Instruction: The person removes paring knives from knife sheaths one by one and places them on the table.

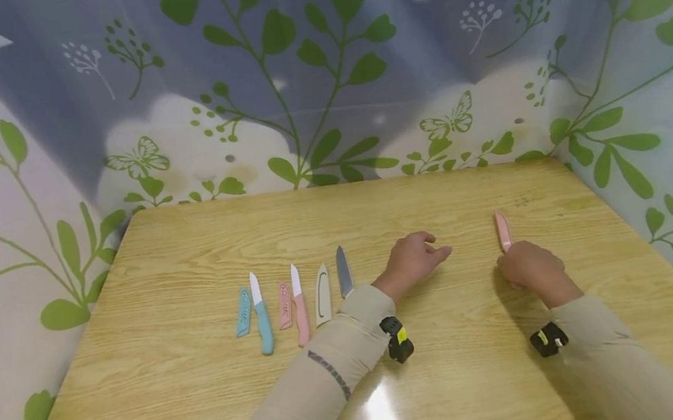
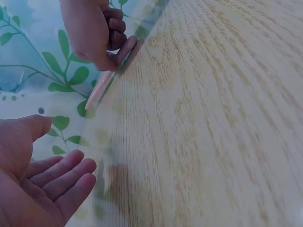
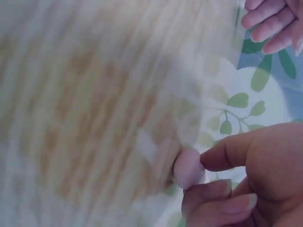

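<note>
My right hand [image 1: 531,265] pinches the handle of a pink knife [image 1: 503,229] at the right of the table, its pink sheathed end pointing away from me. The rounded butt of that knife [image 3: 188,169] shows between thumb and fingers in the right wrist view. My left hand [image 1: 414,261] hovers near the middle, fingers loosely extended and holding nothing; in the left wrist view its palm [image 2: 35,182] is bare. Just left of it lies a dark-bladed knife [image 1: 343,269], its handle hidden behind my left sleeve.
On the wooden table [image 1: 209,401], a white sheath [image 1: 323,295], a pink knife [image 1: 301,318] with its pink sheath [image 1: 284,304], and a blue knife [image 1: 265,327] with its blue sheath [image 1: 242,312] lie in a row. A leaf-patterned curtain [image 1: 325,101] borders the table's far side.
</note>
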{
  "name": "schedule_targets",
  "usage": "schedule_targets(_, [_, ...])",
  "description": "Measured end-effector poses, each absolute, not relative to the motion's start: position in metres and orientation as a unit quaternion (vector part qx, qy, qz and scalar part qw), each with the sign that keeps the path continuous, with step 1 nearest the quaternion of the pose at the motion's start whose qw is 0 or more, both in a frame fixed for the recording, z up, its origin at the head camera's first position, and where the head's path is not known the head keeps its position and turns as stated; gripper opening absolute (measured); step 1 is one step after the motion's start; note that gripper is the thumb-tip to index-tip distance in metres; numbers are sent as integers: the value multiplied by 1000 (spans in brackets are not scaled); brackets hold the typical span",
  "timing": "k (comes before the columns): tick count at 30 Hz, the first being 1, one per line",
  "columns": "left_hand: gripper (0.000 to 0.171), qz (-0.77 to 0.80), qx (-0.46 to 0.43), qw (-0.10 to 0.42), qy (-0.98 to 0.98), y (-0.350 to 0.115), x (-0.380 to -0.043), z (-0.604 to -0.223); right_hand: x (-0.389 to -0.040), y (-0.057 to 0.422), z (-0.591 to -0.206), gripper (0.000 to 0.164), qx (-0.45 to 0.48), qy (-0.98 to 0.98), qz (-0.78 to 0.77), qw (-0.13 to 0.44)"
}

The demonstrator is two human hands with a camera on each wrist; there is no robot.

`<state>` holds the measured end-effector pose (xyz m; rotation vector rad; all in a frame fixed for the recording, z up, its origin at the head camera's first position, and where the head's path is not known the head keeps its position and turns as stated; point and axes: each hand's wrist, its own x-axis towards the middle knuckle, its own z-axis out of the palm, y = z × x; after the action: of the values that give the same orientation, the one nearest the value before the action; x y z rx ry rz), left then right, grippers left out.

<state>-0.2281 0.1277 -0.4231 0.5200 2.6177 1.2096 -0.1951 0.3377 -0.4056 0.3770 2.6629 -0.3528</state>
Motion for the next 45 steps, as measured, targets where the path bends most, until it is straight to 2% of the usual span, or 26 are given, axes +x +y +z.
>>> schedule_targets(6, [45, 424, 166, 108, 884, 128, -229, -423, -190, 331, -400, 40, 106, 965, -137, 197])
schedule_targets(12, [42, 436, 158, 103, 880, 130, -228, -421, -187, 318, -396, 34, 78, 969, -157, 173])
schedule_targets(19, [36, 461, 151, 94, 869, 129, -229, -419, -185, 296, -393, 41, 55, 974, -148, 164])
schedule_targets(32, [31, 562, 113, 82, 815, 124, -233, -418, -176, 255, -384, 27, -21, 985, -144, 88])
schedule_targets(45, [24, 646, 40, 65, 759, 107, -243, -412, -174, 243, -383, 17, -78, 987, -136, 25])
